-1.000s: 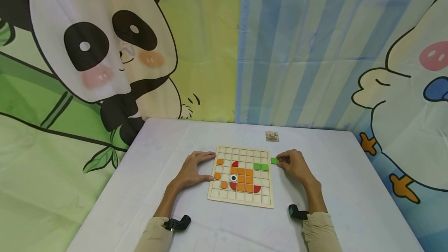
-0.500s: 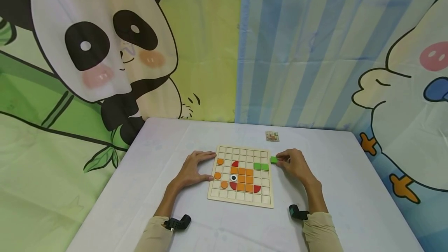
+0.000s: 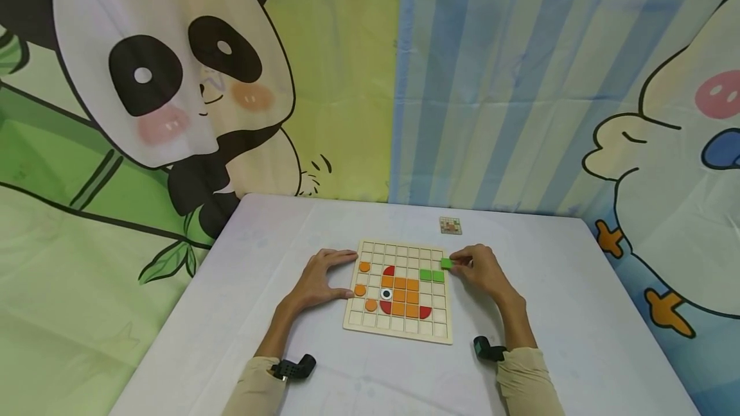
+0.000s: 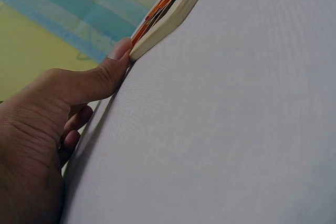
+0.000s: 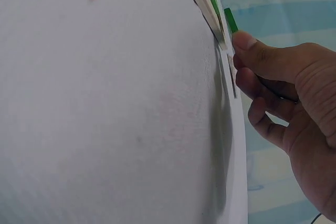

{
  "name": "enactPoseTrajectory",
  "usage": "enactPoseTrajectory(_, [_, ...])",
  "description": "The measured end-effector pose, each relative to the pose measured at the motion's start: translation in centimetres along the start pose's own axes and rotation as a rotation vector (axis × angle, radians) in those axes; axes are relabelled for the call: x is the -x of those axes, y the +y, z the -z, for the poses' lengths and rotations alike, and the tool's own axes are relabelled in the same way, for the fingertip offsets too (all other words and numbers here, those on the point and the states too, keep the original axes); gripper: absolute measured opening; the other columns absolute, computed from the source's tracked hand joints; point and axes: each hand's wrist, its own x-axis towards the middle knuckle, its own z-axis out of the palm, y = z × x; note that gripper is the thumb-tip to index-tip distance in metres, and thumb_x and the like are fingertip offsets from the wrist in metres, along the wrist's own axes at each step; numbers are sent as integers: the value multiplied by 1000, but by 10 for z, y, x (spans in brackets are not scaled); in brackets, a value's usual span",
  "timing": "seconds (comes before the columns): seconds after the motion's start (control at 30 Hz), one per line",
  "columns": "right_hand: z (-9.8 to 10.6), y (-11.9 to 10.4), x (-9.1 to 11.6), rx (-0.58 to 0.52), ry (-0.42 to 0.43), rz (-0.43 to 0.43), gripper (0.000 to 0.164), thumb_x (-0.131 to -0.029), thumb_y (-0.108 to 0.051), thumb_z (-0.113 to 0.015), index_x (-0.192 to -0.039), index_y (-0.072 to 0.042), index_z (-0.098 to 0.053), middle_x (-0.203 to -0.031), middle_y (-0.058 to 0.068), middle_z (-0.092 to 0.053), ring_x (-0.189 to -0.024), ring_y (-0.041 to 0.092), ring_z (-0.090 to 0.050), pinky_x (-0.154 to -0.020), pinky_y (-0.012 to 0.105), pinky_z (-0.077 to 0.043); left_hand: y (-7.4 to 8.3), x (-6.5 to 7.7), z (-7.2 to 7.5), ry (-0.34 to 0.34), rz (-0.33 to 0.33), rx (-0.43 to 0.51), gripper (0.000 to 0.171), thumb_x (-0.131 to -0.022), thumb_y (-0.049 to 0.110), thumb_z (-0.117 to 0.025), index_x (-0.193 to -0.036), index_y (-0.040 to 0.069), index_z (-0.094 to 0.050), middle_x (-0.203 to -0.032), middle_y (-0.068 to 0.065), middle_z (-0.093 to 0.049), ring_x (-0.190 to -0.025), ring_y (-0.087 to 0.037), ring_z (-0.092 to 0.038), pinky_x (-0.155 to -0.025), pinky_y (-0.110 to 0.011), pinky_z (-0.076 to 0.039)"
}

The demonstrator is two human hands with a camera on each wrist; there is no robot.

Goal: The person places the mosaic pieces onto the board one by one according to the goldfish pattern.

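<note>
A square wooden grid board (image 3: 370, 323) lies on the white table. It bears several orange squares (image 3: 412, 296), orange discs (image 3: 365, 267), red quarter-round pieces (image 3: 425, 312), a white eye piece (image 3: 386, 294) and two green squares (image 3: 431, 275). At the board's left edge my left hand (image 3: 315, 280) rests spread, its thumb touching the side in the left wrist view. My right hand (image 3: 480, 269) pinches a green square tile (image 3: 446, 263) between thumb and fingertips, over the board's upper right edge. In the right wrist view the held green tile (image 5: 231, 20) stands out past the thumb.
A small pattern card (image 3: 450, 225) lies behind the board, near the table's back edge. Cartoon-printed curtains (image 3: 335, 82) hang behind and beside the table (image 3: 312, 223). Each wrist wears a black camera on a band.
My right hand has moved left with the green tile, from just beside the board to its right edge. My left hand has stayed in place.
</note>
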Motion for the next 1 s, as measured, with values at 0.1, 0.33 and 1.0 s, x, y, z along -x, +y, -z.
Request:
enactPoseTrajectory(0.1, [-3,-1,-1,-5,-11,9,21,-88,4,-86,-109,3,-84,-96,10,-82,-81,15,-67,-73,26,-55,1,0,1,4,-12,-7,89,-75,47,-99,-154,26,-65,-159,5,-63,-143,-27,-54,-118,-61,-39])
enactPoseTrajectory(0.33, [-10,-6,-3,-26,-22,29,21,-87,4,-87,-108,3,-85,-96,10,-83,-80,13,-68,-72,25,-55,3,0,2,-2,-16,4,88,-75,48,-98,-154,25,-65,-160,5,-63,-143,-29,-54,-119,-62,-38])
enactPoseTrajectory(1.0, [-21,-22,-13,-39,-64,83,21,-89,1,-87,-110,2,-85,-96,8,-83,-81,12,-69,-75,28,-58,-2,0,0,4,-12,-14,89,-75,49,-98,-155,27,-64,-160,7,-62,-145,-28,-53,-120,-61,-38])
